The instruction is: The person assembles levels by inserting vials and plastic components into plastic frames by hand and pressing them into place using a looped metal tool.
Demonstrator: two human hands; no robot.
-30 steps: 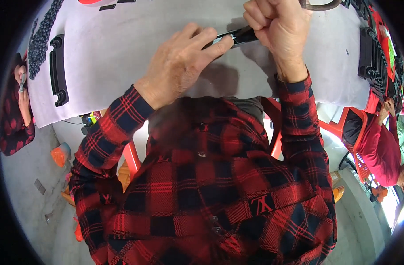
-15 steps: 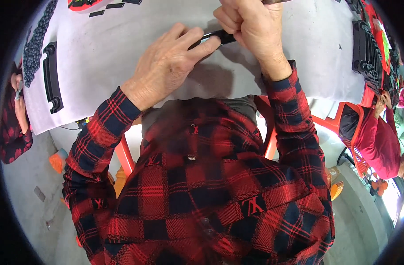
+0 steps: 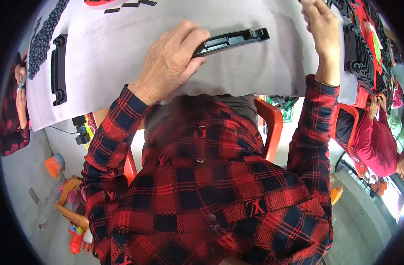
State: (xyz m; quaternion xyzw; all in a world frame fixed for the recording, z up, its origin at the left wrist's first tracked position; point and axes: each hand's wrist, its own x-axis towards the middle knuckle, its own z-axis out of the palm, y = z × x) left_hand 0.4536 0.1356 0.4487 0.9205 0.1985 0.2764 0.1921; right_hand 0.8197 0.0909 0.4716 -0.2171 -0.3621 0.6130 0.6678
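My left hand (image 3: 172, 59) is closed around the left end of a long black plastic part (image 3: 233, 40). The part has a hollowed, ribbed inside and a hooked right end, and it is held over the white-covered table (image 3: 135, 48). Its left end is hidden under my fingers. Well to the right, apart from the part, my right hand (image 3: 322, 24) reaches toward the far edge of the view with its fingers curled. Its fingertips lie at the picture's top edge, so whatever they grip cannot be made out.
A similar black part (image 3: 59, 70) lies at the table's left, beside a heap of small dark round pieces (image 3: 45, 37). A row of black parts (image 3: 356, 53) stands at the right. Small black flat pieces (image 3: 130, 5) lie at the back near a red tray (image 3: 98, 2). Other people sit on both sides.
My right hand has left the black part and moved right and away. The left hand keeps its hold, and the part's right end is now uncovered.
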